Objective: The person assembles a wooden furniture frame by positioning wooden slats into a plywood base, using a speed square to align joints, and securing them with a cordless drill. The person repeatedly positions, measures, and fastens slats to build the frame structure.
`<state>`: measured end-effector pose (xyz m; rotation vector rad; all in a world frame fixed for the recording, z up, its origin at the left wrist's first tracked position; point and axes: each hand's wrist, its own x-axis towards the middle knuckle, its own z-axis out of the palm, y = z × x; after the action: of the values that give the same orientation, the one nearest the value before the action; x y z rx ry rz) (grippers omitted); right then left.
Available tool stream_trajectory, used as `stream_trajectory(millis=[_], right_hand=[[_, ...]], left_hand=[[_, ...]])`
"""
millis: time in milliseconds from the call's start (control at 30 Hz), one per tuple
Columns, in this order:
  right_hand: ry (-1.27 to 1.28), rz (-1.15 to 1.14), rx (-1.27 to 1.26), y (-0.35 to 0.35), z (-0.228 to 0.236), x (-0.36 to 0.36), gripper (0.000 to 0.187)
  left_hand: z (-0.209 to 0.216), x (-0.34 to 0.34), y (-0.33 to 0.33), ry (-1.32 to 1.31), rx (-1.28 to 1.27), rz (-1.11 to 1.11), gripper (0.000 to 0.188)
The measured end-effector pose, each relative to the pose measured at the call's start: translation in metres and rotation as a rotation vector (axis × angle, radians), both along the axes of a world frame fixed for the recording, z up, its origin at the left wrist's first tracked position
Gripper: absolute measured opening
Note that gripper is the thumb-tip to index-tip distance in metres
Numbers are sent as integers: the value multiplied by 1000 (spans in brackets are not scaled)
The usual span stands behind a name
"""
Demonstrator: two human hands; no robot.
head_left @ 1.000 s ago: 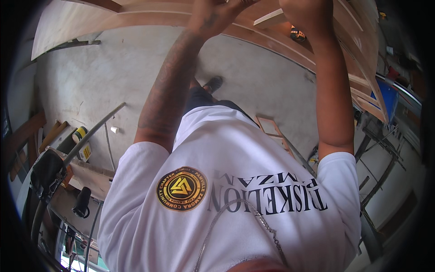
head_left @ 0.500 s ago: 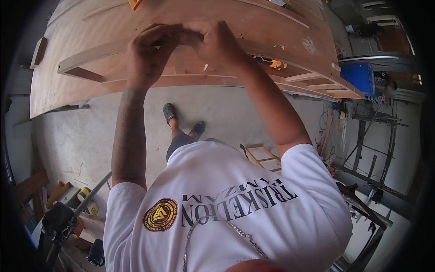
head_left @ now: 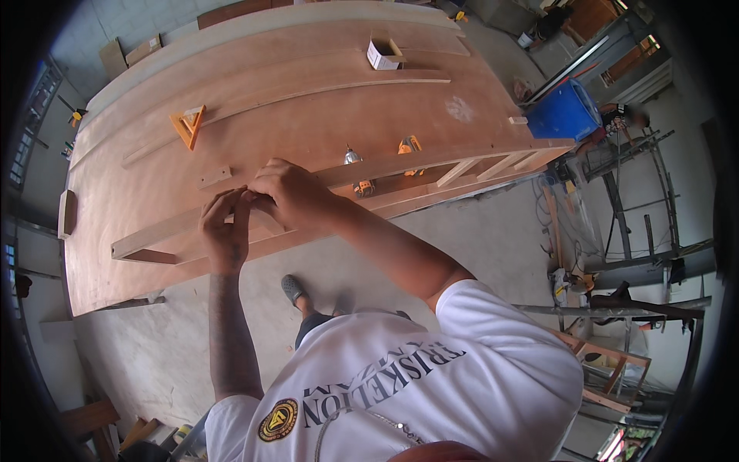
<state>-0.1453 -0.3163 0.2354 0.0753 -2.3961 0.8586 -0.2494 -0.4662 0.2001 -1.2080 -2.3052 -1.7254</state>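
Head view shows left hand [head_left: 225, 221] meeting right hand [head_left: 292, 189], grip I cannot tell, and an open white box [head_left: 381, 56] (contents hidden).

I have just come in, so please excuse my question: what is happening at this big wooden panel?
A person's left hand and right hand meet at the fingertips beside a long wooden frame at the near side of the wooden panel. Whether they pinch something small is hard to tell. Two orange power tools are partly hidden by the frame's rail. Farther back on the panel are an orange triangle and a small open box.
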Motion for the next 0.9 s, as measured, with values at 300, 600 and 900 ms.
stream_trajectory(millis=[300, 600, 900], right_hand=[[-349, 45, -133, 35, -62, 125, 9], [-786, -467, 275, 200, -191, 127, 75], [-735, -338, 219, 203, -152, 130, 67]], left_hand=[[-6, 2, 7, 175, -8, 42, 8], [1, 3, 5, -47, 4, -20, 8], [-1, -1, -1, 123, -167, 19, 7]])
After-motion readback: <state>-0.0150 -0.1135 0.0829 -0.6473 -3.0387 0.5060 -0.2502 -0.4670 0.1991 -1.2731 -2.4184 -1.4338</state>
